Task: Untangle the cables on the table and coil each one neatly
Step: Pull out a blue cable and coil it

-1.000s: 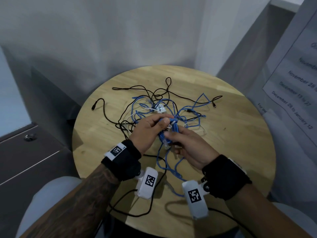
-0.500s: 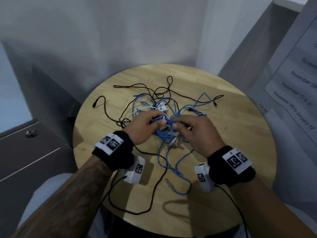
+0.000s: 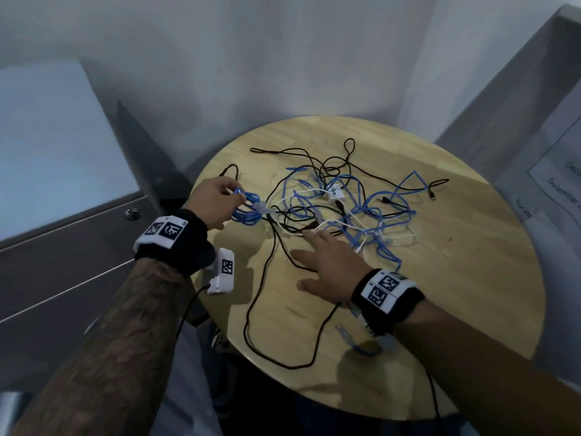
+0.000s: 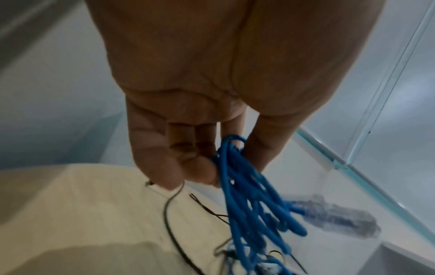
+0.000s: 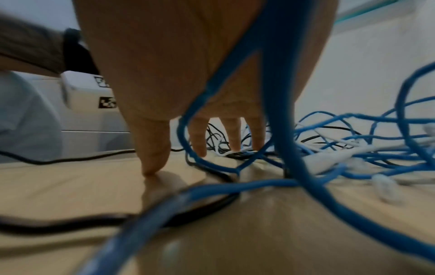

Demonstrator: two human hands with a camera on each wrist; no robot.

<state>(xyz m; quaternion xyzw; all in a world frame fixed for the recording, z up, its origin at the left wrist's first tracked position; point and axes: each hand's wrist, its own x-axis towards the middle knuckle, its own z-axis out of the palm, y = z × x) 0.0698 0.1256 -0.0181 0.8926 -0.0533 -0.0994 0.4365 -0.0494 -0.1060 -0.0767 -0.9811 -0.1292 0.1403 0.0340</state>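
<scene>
A tangle of blue, black and white cables [image 3: 342, 209] lies across the middle of the round wooden table [image 3: 471, 278]. My left hand [image 3: 217, 202] holds a small bundle of blue cable loops [image 3: 248, 209] at the table's left side; in the left wrist view the blue loops [image 4: 249, 189] hang pinched between thumb and fingers. My right hand [image 3: 327, 262] lies flat with spread straight fingers on the table, fingertips touching the near side of the tangle. The right wrist view shows those fingers [image 5: 155, 148] pressing the wood among blue cable [image 5: 289, 148] strands.
A long black cable [image 3: 261, 309] loops toward the near table edge. A grey cabinet [image 3: 63, 247] stands left of the table, and a wall with a printed notice [image 3: 559, 184] is at the right. Bare wood shows on the table's right and near parts.
Both hands were together at the middle of the tangle. My left hand has pulled a blue bundle out to the left, and my right hand has let go and flattened onto the table.
</scene>
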